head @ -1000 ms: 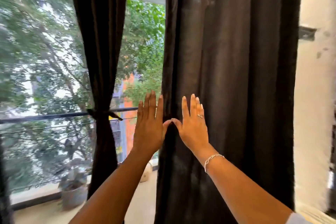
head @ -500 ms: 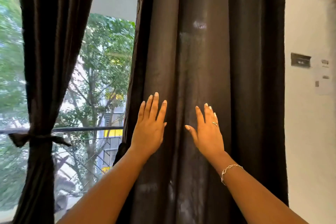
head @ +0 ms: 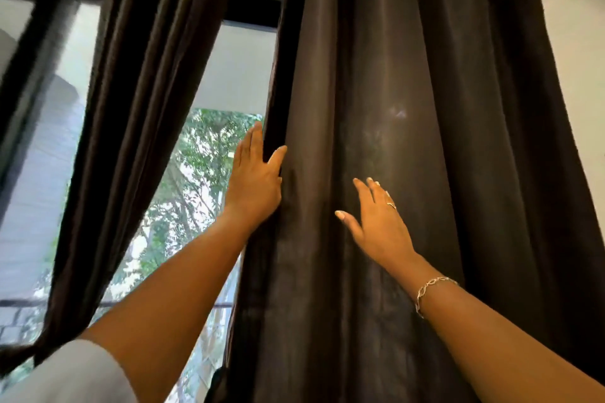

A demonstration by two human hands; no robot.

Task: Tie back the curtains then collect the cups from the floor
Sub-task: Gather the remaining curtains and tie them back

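The left hand [head: 255, 180], fingers straight, lies along the edge of the hanging dark-brown fabric curtain [head: 409, 108], thumb on its front; the right hand [head: 376, 222] presses spread flat on its folds. Beyond the left hand, a second dark-brown curtain [head: 140, 108] partly covers the glass window [head: 196, 206].

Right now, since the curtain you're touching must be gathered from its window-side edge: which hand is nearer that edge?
Left. The left hand is right at the edge of the curtain, thumb on the cloth; the right hand lies flat on the cloth further in, toward the wall.
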